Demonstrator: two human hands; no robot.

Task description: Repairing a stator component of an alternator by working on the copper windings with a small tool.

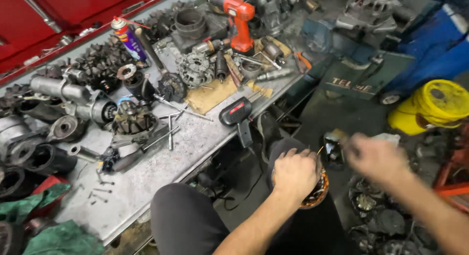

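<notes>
Round metal ring with shiny copper wire inside (317,192) sits on your lap, on your dark trouser leg (190,221), just past the near edge of the grey metal workbench (146,186). Your left hand (294,173) lies on top of the ring, fingers curled down tight around its rim, wrist bent, arm reaching in from below. Your right hand (373,156) is up beside the ring, a bit farther from the bench. It is blurry, so you cannot tell if it is open or closed. A black and red power tool (238,116) lies at the bench edge, near the ring.
</notes>
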